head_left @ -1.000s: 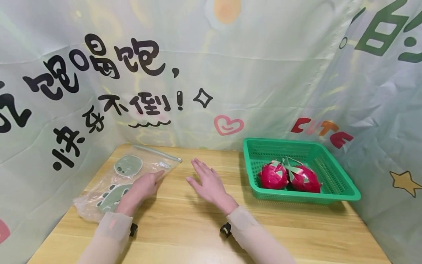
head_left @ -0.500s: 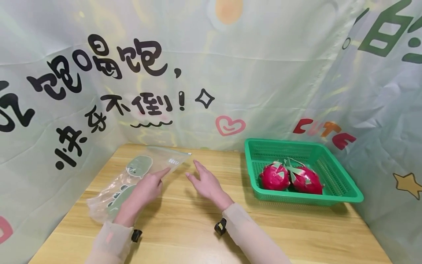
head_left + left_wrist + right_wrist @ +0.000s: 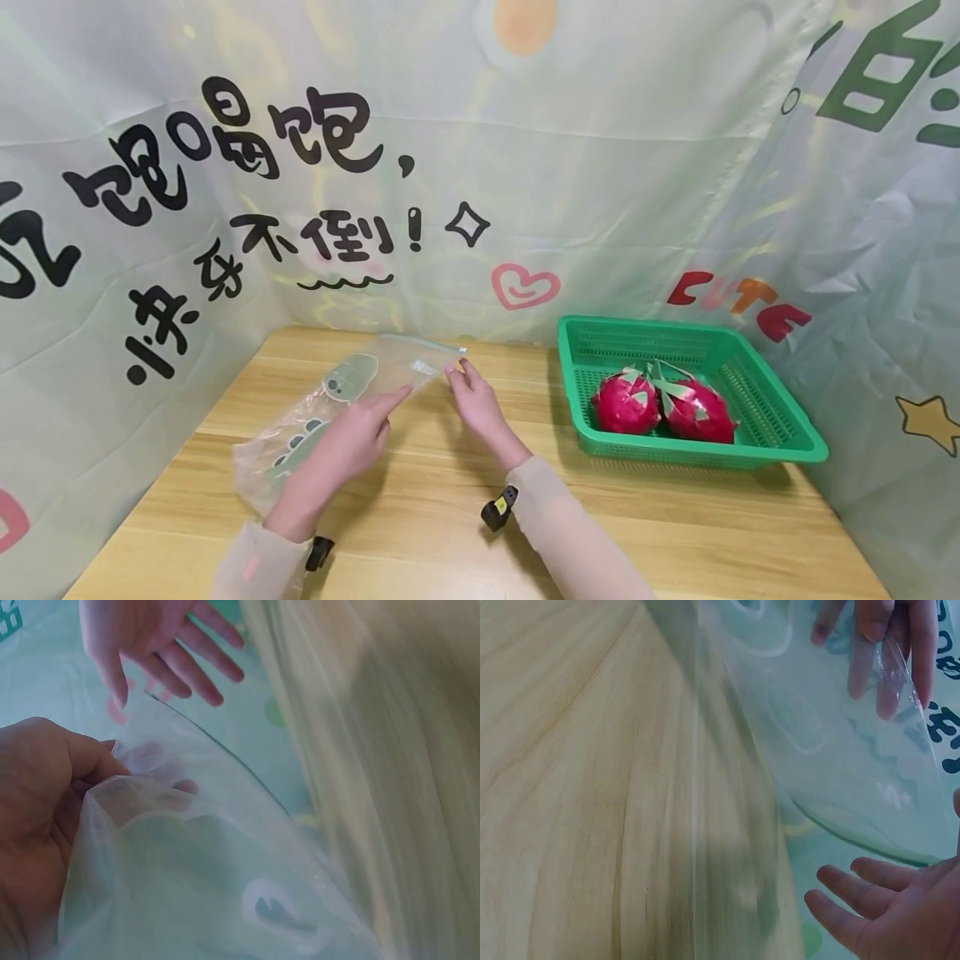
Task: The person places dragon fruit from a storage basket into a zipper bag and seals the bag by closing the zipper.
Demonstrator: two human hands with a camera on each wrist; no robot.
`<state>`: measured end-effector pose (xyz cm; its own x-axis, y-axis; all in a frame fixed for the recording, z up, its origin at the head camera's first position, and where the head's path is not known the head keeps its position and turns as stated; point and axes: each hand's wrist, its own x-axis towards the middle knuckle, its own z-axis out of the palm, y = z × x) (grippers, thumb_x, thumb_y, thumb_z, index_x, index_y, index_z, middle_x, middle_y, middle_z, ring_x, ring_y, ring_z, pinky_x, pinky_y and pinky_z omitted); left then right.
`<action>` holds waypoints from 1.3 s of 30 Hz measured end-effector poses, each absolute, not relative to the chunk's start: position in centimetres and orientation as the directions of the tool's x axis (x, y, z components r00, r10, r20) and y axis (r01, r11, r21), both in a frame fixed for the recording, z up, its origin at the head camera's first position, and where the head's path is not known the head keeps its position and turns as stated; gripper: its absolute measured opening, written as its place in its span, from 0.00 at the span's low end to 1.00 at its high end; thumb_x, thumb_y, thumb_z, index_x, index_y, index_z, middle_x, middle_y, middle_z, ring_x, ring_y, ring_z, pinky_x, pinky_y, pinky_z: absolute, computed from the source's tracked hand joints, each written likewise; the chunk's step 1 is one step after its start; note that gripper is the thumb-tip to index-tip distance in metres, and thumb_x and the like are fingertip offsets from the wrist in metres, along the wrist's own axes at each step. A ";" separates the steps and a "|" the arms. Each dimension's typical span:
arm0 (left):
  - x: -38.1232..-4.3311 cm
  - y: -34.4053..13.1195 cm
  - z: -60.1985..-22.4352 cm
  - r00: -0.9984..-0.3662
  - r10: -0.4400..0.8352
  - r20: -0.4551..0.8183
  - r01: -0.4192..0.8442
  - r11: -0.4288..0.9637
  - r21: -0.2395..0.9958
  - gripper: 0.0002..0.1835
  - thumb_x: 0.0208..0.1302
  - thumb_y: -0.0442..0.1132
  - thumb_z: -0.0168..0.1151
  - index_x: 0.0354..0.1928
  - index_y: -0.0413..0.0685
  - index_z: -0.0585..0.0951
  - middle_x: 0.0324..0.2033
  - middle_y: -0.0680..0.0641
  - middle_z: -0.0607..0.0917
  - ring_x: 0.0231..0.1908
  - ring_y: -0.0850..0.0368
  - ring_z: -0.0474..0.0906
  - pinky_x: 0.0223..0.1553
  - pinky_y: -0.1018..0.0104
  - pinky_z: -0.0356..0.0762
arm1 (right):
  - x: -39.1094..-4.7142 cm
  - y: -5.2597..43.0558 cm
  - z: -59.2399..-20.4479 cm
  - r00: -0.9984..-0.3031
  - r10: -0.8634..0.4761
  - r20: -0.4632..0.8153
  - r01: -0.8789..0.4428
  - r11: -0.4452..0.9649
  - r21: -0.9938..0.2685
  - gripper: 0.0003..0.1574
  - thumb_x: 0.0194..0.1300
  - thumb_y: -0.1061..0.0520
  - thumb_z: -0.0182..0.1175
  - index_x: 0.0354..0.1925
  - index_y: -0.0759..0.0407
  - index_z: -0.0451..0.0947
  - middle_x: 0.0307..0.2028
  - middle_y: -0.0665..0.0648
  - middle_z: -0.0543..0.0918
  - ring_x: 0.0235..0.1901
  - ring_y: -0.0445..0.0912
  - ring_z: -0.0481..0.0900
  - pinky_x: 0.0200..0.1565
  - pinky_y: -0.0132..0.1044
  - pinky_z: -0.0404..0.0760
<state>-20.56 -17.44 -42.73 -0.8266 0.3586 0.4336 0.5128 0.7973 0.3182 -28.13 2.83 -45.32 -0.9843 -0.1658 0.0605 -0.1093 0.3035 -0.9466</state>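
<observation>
My left hand (image 3: 352, 442) pinches the side edge of a clear zip bag (image 3: 351, 377) printed with a green dinosaur. The bag hangs flat and lifted, its zip strip (image 3: 420, 340) along the far upper edge. In the left wrist view, thumb and fingers of that hand grip the thin film (image 3: 210, 862), with fingertips showing through it. My right hand (image 3: 480, 412) reaches to the bag's zip corner, thumb and fingers apart. The right wrist view shows its fingers (image 3: 855, 892) spread just beside the zip end.
To the right stands a green basket (image 3: 690, 454) with two pink dragon fruits, one round (image 3: 624, 402) and one longer (image 3: 699, 414), inside. A printed cloth (image 3: 600, 183) walls the wooden table (image 3: 450, 533) at the back and both sides.
My left hand has carried the bag rightward and raised it off its earlier spot. The zip corner now meets my right hand, whose fingers have shifted slightly. Basket and fruits stay put.
</observation>
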 end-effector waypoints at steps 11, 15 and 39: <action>-19.3 -15.1 -43.0 -0.814 0.435 0.384 0.556 0.777 0.297 0.30 0.64 0.21 0.57 0.69 0.40 0.76 0.60 0.38 0.84 0.57 0.40 0.84 0.55 0.51 0.87 | -28.0 4.0 -45.2 -0.992 -0.101 0.075 -0.069 -0.053 -0.996 0.29 0.82 0.49 0.54 0.70 0.65 0.68 0.57 0.71 0.82 0.53 0.61 0.85 0.52 0.58 0.88; -19.0 -14.6 -43.3 -0.801 0.480 0.358 0.586 0.751 0.304 0.29 0.66 0.22 0.58 0.71 0.39 0.75 0.62 0.38 0.82 0.59 0.40 0.82 0.58 0.50 0.85 | -27.7 4.7 -45.1 -0.991 -0.099 0.088 -0.074 -0.140 -0.987 0.29 0.80 0.61 0.53 0.74 0.66 0.63 0.61 0.76 0.78 0.50 0.59 0.86 0.48 0.51 0.91; -19.9 -12.5 -37.4 -0.812 0.181 0.554 0.554 0.538 0.635 0.27 0.77 0.43 0.61 0.73 0.45 0.73 0.70 0.43 0.76 0.64 0.45 0.79 0.60 0.49 0.84 | -25.1 9.6 -42.1 -0.902 0.152 0.404 -0.419 -0.080 -0.904 0.31 0.71 0.76 0.54 0.68 0.60 0.75 0.52 0.72 0.84 0.32 0.45 0.82 0.37 0.36 0.91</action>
